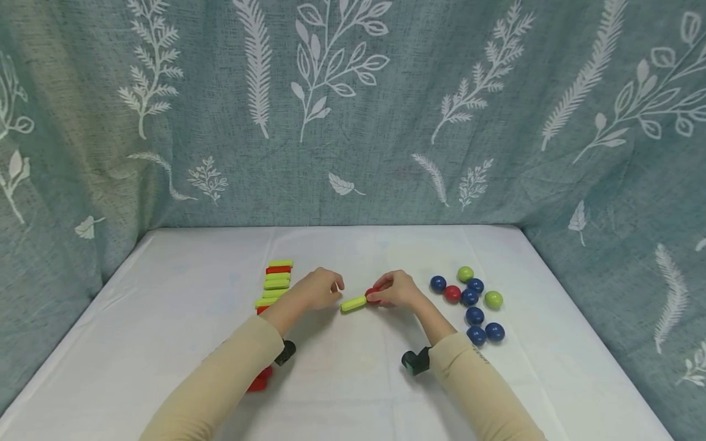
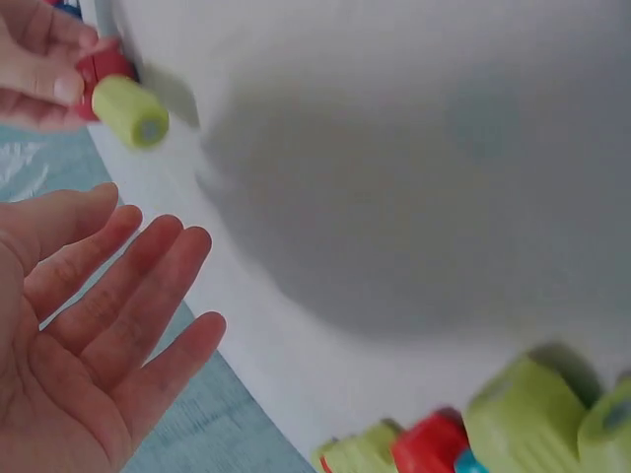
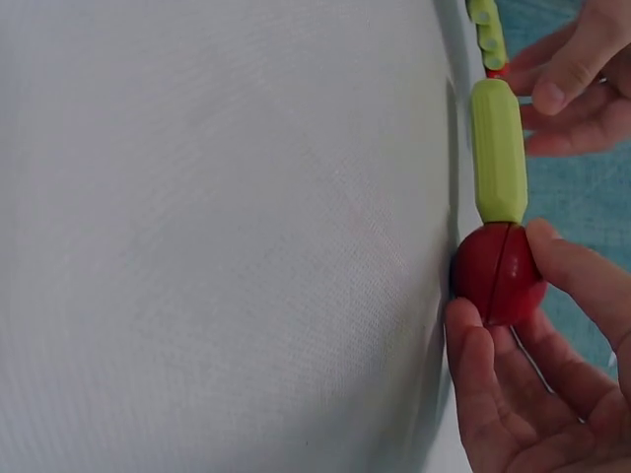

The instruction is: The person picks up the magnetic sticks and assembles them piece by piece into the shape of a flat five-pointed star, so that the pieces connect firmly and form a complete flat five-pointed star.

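My right hand (image 1: pixel 400 290) pinches a red ball (image 3: pixel 499 276) between thumb and fingers, just right of the table's middle. From the ball a yellow-green rod (image 1: pixel 353 304) sticks out to the left, its near end against the ball and its far end pointing toward my left hand (image 1: pixel 321 289). That left hand holds nothing; in the left wrist view its fingers (image 2: pixel 128 305) are spread and loosely bent, a short gap from the rod. A dark seam runs around the ball in the right wrist view.
Left of my left hand, yellow-green rods (image 1: pixel 277 284) and red rods (image 1: pixel 279 269) lie in a column, partly hidden by the left sleeve. Several blue balls (image 1: pixel 474 316), a red ball (image 1: pixel 452 294) and green balls (image 1: pixel 493 299) sit at the right. A patterned curtain (image 1: pixel 353 153) hangs behind the table.
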Available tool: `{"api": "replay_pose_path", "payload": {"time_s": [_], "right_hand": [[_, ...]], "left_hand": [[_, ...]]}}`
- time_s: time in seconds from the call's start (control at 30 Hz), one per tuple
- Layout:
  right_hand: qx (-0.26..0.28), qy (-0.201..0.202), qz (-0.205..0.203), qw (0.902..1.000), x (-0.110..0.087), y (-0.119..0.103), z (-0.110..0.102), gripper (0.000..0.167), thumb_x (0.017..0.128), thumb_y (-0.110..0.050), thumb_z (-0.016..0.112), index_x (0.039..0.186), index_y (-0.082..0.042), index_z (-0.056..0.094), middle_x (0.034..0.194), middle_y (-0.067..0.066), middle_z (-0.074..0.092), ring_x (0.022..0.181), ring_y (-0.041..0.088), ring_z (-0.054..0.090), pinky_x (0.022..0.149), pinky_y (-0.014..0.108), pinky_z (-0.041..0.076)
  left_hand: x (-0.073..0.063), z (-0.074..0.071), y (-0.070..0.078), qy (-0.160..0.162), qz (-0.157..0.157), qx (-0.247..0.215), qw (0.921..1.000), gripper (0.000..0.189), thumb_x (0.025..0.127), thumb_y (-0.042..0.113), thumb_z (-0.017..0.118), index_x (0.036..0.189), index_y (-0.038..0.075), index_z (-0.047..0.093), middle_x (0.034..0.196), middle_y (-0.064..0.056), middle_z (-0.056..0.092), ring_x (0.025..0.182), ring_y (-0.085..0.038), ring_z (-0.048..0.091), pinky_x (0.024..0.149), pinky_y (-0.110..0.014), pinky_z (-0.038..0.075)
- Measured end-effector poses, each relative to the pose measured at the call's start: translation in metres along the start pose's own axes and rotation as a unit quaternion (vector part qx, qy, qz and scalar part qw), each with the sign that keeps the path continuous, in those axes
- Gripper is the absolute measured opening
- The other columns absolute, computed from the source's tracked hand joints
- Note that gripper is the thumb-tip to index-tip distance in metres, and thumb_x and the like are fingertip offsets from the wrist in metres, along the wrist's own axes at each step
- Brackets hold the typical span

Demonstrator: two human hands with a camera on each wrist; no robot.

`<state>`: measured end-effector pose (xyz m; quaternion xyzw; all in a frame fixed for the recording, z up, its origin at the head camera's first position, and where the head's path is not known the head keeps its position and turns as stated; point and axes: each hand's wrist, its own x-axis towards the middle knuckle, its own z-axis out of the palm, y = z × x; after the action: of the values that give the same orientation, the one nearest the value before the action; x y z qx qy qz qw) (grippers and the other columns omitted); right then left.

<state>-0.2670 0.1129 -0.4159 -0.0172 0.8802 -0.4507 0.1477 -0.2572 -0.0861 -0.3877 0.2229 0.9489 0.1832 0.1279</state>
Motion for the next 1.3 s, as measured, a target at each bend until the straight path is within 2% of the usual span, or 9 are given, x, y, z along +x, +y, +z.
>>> {"api": "replay_pose_path", "payload": {"time_s": [0.1, 0.3, 0.43, 0.5, 0.6, 0.7, 0.87, 0.97, 1.3], "right_hand": [[-0.003, -0.006, 0.002, 1.0, 0.0, 0.0, -0.001, 0.025, 0.075, -0.016, 0.075, 0.093, -0.001, 0.065, 0.078, 0.006, 0.064, 0.059, 0.011, 0.057, 0.057, 0.024, 0.05], [-0.014, -0.011, 0.001, 0.9998, 0.0, -0.002, -0.004, 0.026, 0.076, -0.015, 0.075, 0.096, 0.0, 0.066, 0.078, 0.006, 0.064, 0.058, 0.011, 0.056, 0.056, 0.023, 0.049], [-0.022, -0.011, 0.003, 0.9997, 0.001, -0.002, -0.004, 0.026, 0.076, -0.014, 0.074, 0.097, 0.0, 0.066, 0.079, 0.006, 0.063, 0.058, 0.011, 0.055, 0.055, 0.022, 0.047], [-0.027, -0.011, 0.004, 0.9996, 0.002, -0.002, -0.003, 0.026, 0.076, -0.014, 0.074, 0.097, 0.0, 0.067, 0.08, 0.007, 0.063, 0.058, 0.012, 0.054, 0.055, 0.023, 0.047], [-0.032, -0.014, 0.003, 0.9994, 0.002, -0.002, -0.002, 0.026, 0.076, -0.014, 0.074, 0.098, 0.0, 0.067, 0.082, 0.007, 0.063, 0.058, 0.012, 0.054, 0.055, 0.023, 0.047], [-0.037, -0.016, 0.0, 0.9992, 0.003, -0.001, -0.001, 0.026, 0.076, -0.014, 0.074, 0.098, -0.001, 0.068, 0.082, 0.007, 0.064, 0.059, 0.011, 0.054, 0.056, 0.023, 0.048], [-0.04, -0.012, -0.001, 0.9991, 0.003, -0.002, -0.002, 0.026, 0.075, -0.014, 0.075, 0.097, -0.002, 0.068, 0.083, 0.007, 0.064, 0.06, 0.012, 0.055, 0.056, 0.023, 0.048], [-0.04, -0.01, 0.002, 0.9992, 0.002, -0.003, -0.003, 0.027, 0.074, -0.014, 0.076, 0.097, -0.002, 0.069, 0.084, 0.007, 0.064, 0.062, 0.012, 0.055, 0.056, 0.023, 0.047], [-0.019, -0.014, 0.006, 0.9997, 0.001, -0.002, -0.004, 0.028, 0.073, -0.012, 0.077, 0.097, -0.002, 0.069, 0.085, 0.007, 0.064, 0.067, 0.014, 0.057, 0.06, 0.025, 0.049]], "left_hand": [[-0.001, -0.006, -0.011, 0.011, 0.002, 0.002, 0.9999, 0.016, 0.087, 0.009, 0.059, 0.101, 0.003, 0.064, 0.09, -0.008, 0.063, 0.085, -0.022, 0.058, 0.076, -0.035, 0.048], [0.0, -0.021, -0.039, 0.03, -0.044, 0.031, 0.9981, 0.018, 0.088, 0.008, 0.056, 0.103, 0.001, 0.063, 0.089, -0.009, 0.062, 0.086, -0.024, 0.057, 0.076, -0.037, 0.048], [0.0, -0.033, -0.064, 0.051, -0.093, 0.054, 0.993, 0.02, 0.089, 0.006, 0.054, 0.105, -0.001, 0.063, 0.101, -0.016, 0.061, 0.096, -0.03, 0.056, 0.08, -0.041, 0.047], [-0.002, -0.037, -0.074, 0.056, -0.13, 0.051, 0.9886, 0.022, 0.09, 0.006, 0.051, 0.107, -0.001, 0.062, 0.111, -0.019, 0.057, 0.103, -0.033, 0.053, 0.082, -0.044, 0.046], [-0.005, -0.041, -0.087, 0.054, -0.174, 0.044, 0.9823, 0.025, 0.091, 0.004, 0.047, 0.111, -0.002, 0.06, 0.12, -0.022, 0.052, 0.109, -0.035, 0.049, 0.084, -0.045, 0.045], [-0.007, -0.043, -0.093, 0.042, -0.2, 0.037, 0.9782, 0.029, 0.091, 0.0, 0.044, 0.117, -0.002, 0.058, 0.126, -0.024, 0.048, 0.114, -0.037, 0.045, 0.086, -0.046, 0.045], [-0.006, -0.042, -0.095, 0.041, -0.2, 0.032, 0.9785, 0.034, 0.091, -0.005, 0.041, 0.123, -0.005, 0.053, 0.131, -0.027, 0.043, 0.12, -0.039, 0.04, 0.093, -0.047, 0.041], [-0.004, -0.042, -0.094, 0.043, -0.194, 0.037, 0.9793, 0.032, 0.092, -0.005, 0.04, 0.121, -0.008, 0.053, 0.128, -0.028, 0.046, 0.117, -0.039, 0.043, 0.094, -0.047, 0.04], [-0.002, -0.042, -0.089, 0.034, -0.19, 0.077, 0.9781, 0.021, 0.09, -0.009, 0.045, 0.104, -0.013, 0.059, 0.104, -0.027, 0.059, 0.093, -0.034, 0.058, 0.078, -0.041, 0.05]]}}
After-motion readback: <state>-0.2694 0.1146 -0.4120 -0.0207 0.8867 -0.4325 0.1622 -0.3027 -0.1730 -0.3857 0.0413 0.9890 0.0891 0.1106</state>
